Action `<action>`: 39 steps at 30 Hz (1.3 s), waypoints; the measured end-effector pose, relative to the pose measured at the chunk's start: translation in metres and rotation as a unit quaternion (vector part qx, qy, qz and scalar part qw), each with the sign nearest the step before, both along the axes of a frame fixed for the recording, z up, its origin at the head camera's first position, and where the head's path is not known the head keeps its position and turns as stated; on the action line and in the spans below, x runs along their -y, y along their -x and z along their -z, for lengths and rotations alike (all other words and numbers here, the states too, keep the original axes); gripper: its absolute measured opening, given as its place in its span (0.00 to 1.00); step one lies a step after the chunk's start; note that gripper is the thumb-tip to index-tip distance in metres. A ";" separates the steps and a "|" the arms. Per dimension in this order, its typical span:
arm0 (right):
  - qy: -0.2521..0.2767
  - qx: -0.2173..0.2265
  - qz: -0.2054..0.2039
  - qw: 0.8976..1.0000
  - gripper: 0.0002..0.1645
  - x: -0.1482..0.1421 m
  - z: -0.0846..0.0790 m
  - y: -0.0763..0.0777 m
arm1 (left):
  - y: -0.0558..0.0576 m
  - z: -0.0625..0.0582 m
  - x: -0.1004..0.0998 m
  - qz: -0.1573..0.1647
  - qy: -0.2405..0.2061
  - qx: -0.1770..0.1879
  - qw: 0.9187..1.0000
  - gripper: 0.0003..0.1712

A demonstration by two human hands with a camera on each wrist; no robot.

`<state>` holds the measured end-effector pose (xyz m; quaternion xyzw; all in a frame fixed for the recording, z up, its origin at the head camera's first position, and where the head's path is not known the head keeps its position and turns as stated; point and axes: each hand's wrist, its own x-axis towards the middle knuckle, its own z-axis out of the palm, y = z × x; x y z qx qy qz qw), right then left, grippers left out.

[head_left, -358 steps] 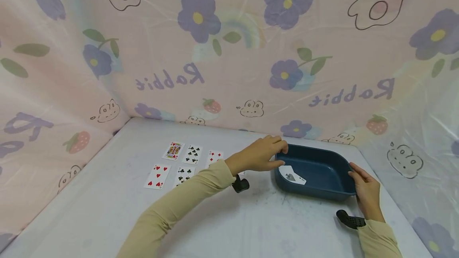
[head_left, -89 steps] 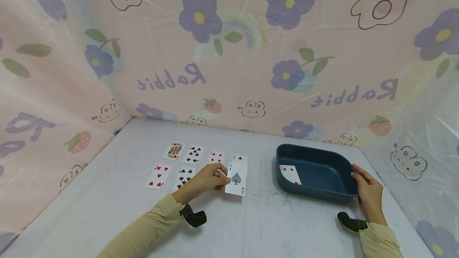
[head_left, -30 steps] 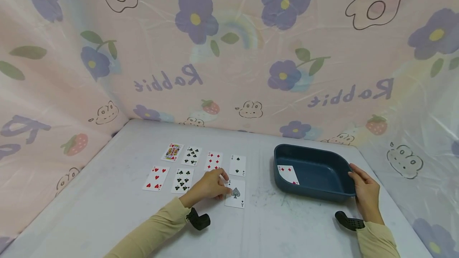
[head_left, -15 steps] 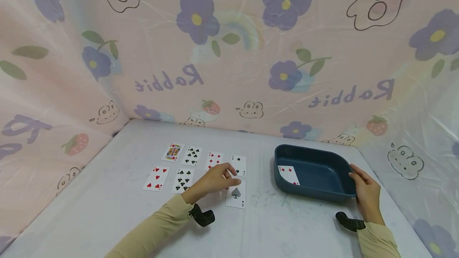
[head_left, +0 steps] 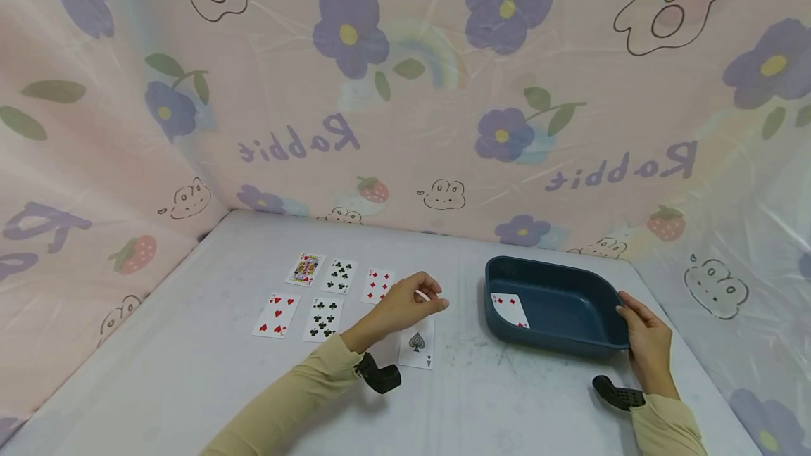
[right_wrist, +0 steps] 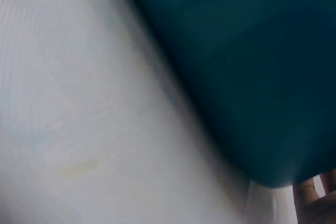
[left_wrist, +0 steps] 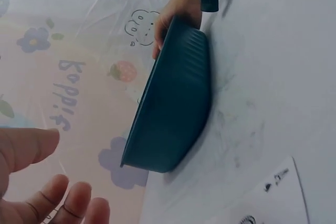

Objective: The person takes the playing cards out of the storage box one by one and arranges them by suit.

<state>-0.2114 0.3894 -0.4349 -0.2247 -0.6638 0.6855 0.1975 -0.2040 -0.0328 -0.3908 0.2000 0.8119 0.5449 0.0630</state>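
My left hand [head_left: 408, 301] hovers over the cards with thumb and fingers apart, holding nothing; the left wrist view shows bare fingertips [left_wrist: 77, 199]. Below it lies the ace of spades [head_left: 416, 345], its top covered by the hand. The two of spades behind it is hidden. At the right, my right hand [head_left: 649, 336] grips the end rim of a dark blue tub [head_left: 557, 345], fingers [right_wrist: 306, 192] at its edge in the right wrist view. Inside the tub is a diamonds card [head_left: 510, 309], partly cut off by the rim.
Left of my left hand lie face-up cards: a king of hearts [head_left: 305, 269], two clubs cards, a diamonds card [head_left: 376, 283] and a five of hearts [head_left: 276, 315]. Patterned sheets [head_left: 405, 90] wall the white table [head_left: 158, 371] at the back and sides.
My left hand laid the ace of spades down in front of the two of spades, let go, then rose right and away. Earlier, an ace of spades card lay in the tub. The right hand stays put.
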 end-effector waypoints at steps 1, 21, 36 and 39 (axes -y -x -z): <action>-0.003 0.002 0.000 1.000 0.24 0.000 0.000 0.000 | 0.001 -0.001 -0.003 0.000 -0.004 -0.003 1.000 0.15; -0.006 -0.011 0.001 1.000 0.25 -0.001 0.003 -0.001 | 0.031 -0.022 -0.048 0.087 0.000 -0.124 0.988 0.12; -0.007 -0.020 0.003 1.000 0.25 0.000 0.001 0.000 | 0.042 -0.033 -0.096 0.069 0.026 -0.064 0.995 0.13; -0.004 -0.023 0.006 1.000 0.25 0.001 0.001 0.001 | 0.046 -0.034 -0.104 0.063 0.060 -0.067 0.994 0.14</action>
